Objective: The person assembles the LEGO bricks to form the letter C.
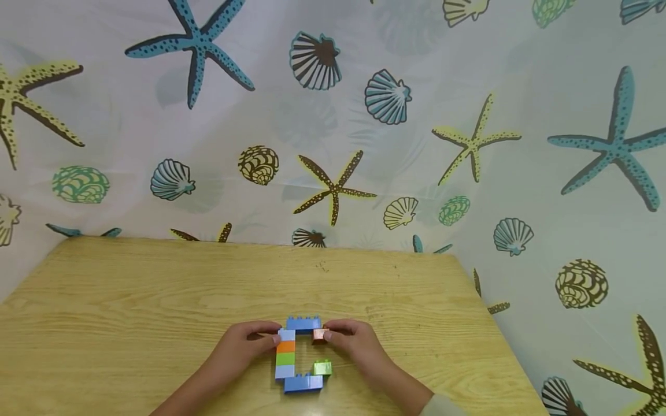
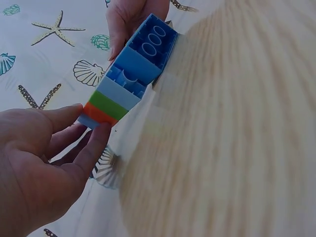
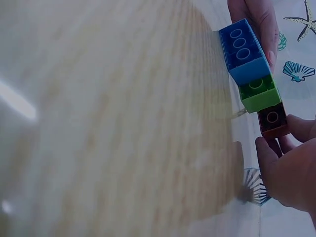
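Several toy building bricks are joined into an open C-like shape. Its left column stacks a light blue brick (image 1: 286,334), an orange brick (image 1: 285,346), a green brick (image 1: 284,359) and another light blue brick (image 1: 284,371). Longer blue bricks form the top (image 1: 303,325) and bottom (image 1: 303,384). My left hand (image 1: 234,352) pinches the column at its light blue and orange end. With thumb and fingers, my right hand (image 1: 361,349) pinches a reddish-brown brick (image 3: 273,121) under the top blue one. A small bright green brick (image 1: 322,368) sits on the bottom blue brick. Hollow undersides show in both wrist views.
The wood-grain table (image 1: 156,289) spreads around the hands. A white cloth (image 1: 234,127) printed with starfish and shells hangs behind it and along the right side.
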`<control>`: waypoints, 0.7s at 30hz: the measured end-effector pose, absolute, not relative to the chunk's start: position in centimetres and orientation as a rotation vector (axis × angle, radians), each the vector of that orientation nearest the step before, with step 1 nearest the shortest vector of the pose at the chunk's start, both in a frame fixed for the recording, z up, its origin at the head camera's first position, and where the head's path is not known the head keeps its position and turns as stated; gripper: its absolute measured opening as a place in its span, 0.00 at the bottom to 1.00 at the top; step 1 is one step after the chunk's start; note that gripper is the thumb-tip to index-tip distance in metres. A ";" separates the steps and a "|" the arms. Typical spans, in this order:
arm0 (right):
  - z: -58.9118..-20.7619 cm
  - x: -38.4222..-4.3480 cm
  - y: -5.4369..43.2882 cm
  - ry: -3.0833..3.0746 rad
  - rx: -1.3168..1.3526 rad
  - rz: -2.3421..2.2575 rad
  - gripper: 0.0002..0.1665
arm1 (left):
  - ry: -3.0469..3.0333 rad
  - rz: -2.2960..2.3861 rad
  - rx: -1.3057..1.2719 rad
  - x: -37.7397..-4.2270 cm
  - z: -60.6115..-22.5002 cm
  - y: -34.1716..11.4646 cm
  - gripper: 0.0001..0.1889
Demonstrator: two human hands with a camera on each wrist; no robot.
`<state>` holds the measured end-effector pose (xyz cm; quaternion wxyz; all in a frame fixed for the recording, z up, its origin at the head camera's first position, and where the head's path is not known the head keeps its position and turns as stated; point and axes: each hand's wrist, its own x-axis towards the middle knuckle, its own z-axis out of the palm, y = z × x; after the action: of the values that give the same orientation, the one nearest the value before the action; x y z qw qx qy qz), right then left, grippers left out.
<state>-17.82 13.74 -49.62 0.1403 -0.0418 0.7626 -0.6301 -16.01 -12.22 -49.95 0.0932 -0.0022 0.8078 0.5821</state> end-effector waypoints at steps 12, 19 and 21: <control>-50.3 -17.8 13.3 2.245 -0.084 -1.806 0.18 | 2.442 1.685 0.005 -16.2 -50.5 -11.9 0.15; -50.7 -17.9 13.2 2.271 -0.078 -1.776 0.17 | 2.434 1.701 0.007 -16.2 -50.5 -11.9 0.14; -50.8 -18.0 13.2 2.269 -0.073 -1.771 0.17 | 2.432 1.703 0.012 -16.2 -50.5 -11.9 0.14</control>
<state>-18.01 13.17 -50.77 0.1309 -0.0250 0.7814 -0.6097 -16.19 -11.91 -50.52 0.0859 0.0039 0.8161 0.5715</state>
